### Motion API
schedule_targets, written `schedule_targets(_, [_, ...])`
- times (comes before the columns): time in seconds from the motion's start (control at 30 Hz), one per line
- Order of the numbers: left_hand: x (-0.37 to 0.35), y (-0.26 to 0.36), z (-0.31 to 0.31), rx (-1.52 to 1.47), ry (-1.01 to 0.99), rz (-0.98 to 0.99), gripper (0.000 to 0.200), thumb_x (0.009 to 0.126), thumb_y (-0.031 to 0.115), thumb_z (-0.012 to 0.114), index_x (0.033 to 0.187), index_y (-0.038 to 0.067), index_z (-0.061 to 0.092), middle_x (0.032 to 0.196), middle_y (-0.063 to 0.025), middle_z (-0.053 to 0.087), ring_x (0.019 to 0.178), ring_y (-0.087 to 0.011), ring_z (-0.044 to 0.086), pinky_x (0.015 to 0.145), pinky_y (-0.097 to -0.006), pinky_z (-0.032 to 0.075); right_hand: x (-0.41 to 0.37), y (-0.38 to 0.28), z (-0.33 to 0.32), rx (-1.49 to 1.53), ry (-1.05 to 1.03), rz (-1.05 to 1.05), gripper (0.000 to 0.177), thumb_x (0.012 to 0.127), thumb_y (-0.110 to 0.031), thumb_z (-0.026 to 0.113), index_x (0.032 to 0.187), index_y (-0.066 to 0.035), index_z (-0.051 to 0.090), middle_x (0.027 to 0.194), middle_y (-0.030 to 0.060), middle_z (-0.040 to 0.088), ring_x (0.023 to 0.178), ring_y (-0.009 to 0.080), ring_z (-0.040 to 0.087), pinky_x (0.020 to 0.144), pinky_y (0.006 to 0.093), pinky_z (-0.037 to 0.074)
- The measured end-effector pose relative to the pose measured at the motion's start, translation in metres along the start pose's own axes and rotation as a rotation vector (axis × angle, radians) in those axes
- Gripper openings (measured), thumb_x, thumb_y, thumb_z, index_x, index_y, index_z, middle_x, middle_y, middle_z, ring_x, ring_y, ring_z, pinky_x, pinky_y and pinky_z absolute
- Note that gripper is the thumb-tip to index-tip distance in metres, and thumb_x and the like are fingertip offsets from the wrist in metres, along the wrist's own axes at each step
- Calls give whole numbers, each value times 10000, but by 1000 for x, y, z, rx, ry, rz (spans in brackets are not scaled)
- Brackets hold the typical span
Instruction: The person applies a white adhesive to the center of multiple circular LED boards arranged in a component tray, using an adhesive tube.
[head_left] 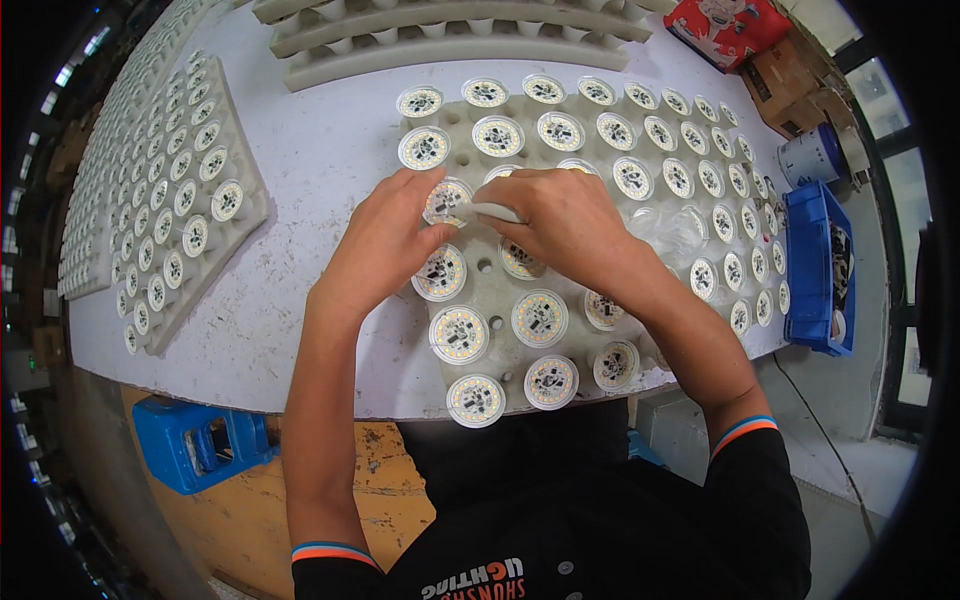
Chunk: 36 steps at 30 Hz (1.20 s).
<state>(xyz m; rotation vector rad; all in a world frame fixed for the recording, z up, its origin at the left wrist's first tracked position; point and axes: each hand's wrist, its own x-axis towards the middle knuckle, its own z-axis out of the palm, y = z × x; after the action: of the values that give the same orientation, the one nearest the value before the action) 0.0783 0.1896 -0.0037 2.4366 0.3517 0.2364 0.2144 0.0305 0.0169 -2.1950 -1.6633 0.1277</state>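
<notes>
The module (447, 203) sits in a socket of the tray (500, 290), in its left columns, about midway between the far and near edges of the tabletop (330, 160). The left hand (385, 245) comes at it from the near left, fingers (420, 183) closed on its rim from the left and the near side. A white tool (497, 212) lies just to its right, long axis running left to right, tip at the module's right edge. The right hand (565, 225) has its fingers (520, 195) clamped on the tool. Both hands are at the module, nearly touching. A second tray (250, 215) lies towards the left edge, a blue bin (805, 260) at the right.
</notes>
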Motion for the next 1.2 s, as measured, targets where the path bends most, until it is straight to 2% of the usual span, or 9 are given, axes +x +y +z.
schedule_targets(0.37, [-1, 2, -3, -45, -8, -33, 563, 789, 132, 759, 1299, 8, 555, 1211, -176, 612, 1122, -333, 599, 957, -405, 468, -1, 0, 0, 29, 10, 34, 197, 852, -264, 669, 977, -117, 711, 806, 132, 699, 754, 338, 680, 647, 455, 528])
schedule_targets(0.47, [-7, -3, -7, 17, 54, 11, 519, 797, 118, 752, 1278, 20, 580, 1158, -138, 642, 1022, -255, 633, 901, -364, 492, -7, 5, 2, 207, 195, 19, 220, 863, -252, 673, 1031, -114, 707, 844, 127, 707, 763, 341, 676, 650, 443, 522])
schedule_targets(0.57, [-2, 0, -23, -86, 171, -101, 411, 822, 112, 734, 1211, 25, 631, 1044, -83, 669, 889, -151, 615, 810, -302, 498, -11, 9, 1, 273, 275, 46, 240, 871, -234, 674, 1077, -113, 700, 897, 123, 714, 788, 342, 674, 675, 435, 522])
schedule_targets(0.6, [2, 4, -27, -113, 264, -119, 247, 858, 100, 692, 1090, 14, 678, 930, -44, 668, 797, -92, 570, 738, -260, 481, -12, 11, 0, 278, 282, 46, 238, 874, -232, 672, 1079, -114, 701, 910, 124, 714, 798, 341, 674, 683, 435, 522])
schedule_targets(0.7, [24, -3, -30, -76, 341, -163, 159, 881, 92, 657, 1008, 0, 685, 876, -43, 662, 776, -97, 569, 719, -264, 478, -13, 13, 0, 297, 289, 47, 233, 883, -228, 665, 1083, -115, 702, 940, 126, 715, 824, 339, 674, 707, 436, 523])
schedule_targets(0.73, [33, -10, -27, -77, 376, -119, 149, 859, 146, 663, 937, 21, 686, 880, -110, 660, 752, -213, 608, 722, -348, 500, -14, 13, 0, 307, 285, 51, 231, 884, -228, 664, 1083, -115, 702, 945, 126, 715, 830, 339, 674, 712, 435, 523])
schedule_targets(0.93, [64, -24, -18, 115, 239, -127, 177, 809, 176, 684, 894, 23, 709, 900, -135, 670, 855, -280, 648, 751, -408, 504, -17, 14, -4, 333, 277, 67, 231, 887, -225, 662, 1082, -109, 701, 947, 124, 715, 833, 336, 675, 715, 433, 523])
schedule_targets(1.03, [70, -25, -16, 159, 139, -106, 173, 793, 172, 696, 867, 17, 716, 887, -143, 678, 835, -283, 655, 732, -405, 508, -17, 15, -3, 336, 271, 68, 232, 885, -224, 664, 1081, -106, 702, 945, 125, 715, 830, 336, 674, 713, 431, 523])
schedule_targets(1.2, [81, -28, -16, 72, 46, -185, 198, 788, 181, 709, 873, 2, 698, 858, -128, 657, 777, -239, 625, 732, -373, 495, -16, 15, 0, 336, 273, 69, 232, 881, -229, 670, 1074, -105, 704, 934, 126, 714, 820, 336, 674, 708, 428, 523])
